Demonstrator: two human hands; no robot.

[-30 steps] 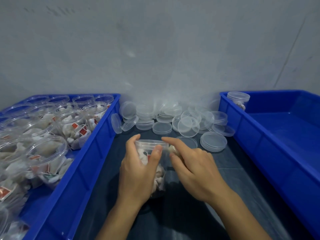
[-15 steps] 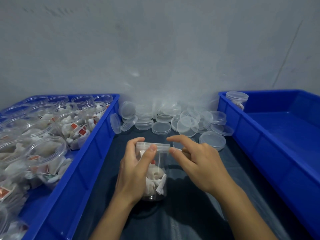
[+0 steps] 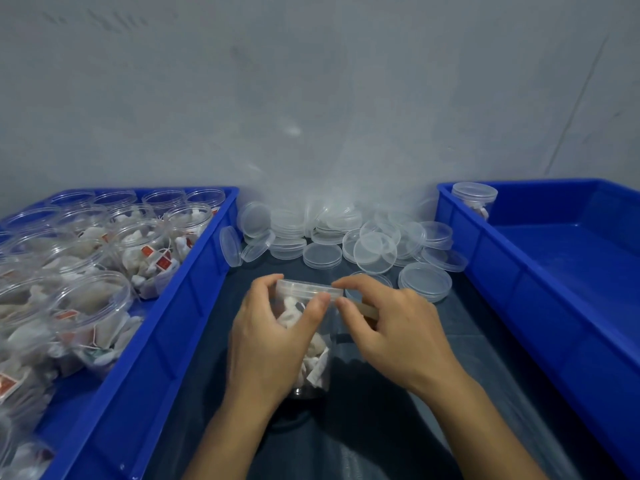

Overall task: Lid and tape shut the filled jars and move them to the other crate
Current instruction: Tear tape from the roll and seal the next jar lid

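- Gripping the clear jar (image 3: 313, 355) from the left side, the left hand (image 3: 273, 344) has its fingers (image 3: 263, 289) curled round the top and the thumb pressed on the front, just below the lid (image 3: 308, 288).
- The right hand (image 3: 391, 327) is at the right side of the same jar; its index finger (image 3: 360, 282) reaches to the edge of the lid and the thumb meets the left thumb at the rim, pinching there. A thin brownish strip (image 3: 367, 310) shows just behind the right thumb; I cannot tell for sure what it is.
- The jar stands upright on the dark counter (image 3: 398, 427), between the two crates, with the lid on top. Inside are white tea bags with paper tags.
- Behind the jar, near the wall (image 3: 311, 98), lies a pile of loose clear lids (image 3: 346, 237); some are stacked, some lean on the others, and one leans on the side of the left crate (image 3: 166, 323).
- The left crate is blue and full of open jars (image 3: 90, 299) without lids, each holding white tea bags with red and white tags. They stand close together, touching.
- The right crate (image 3: 554, 289) is also blue. In its far left corner stands one lidded jar (image 3: 474, 199) with tea bags inside, touching the crate wall.
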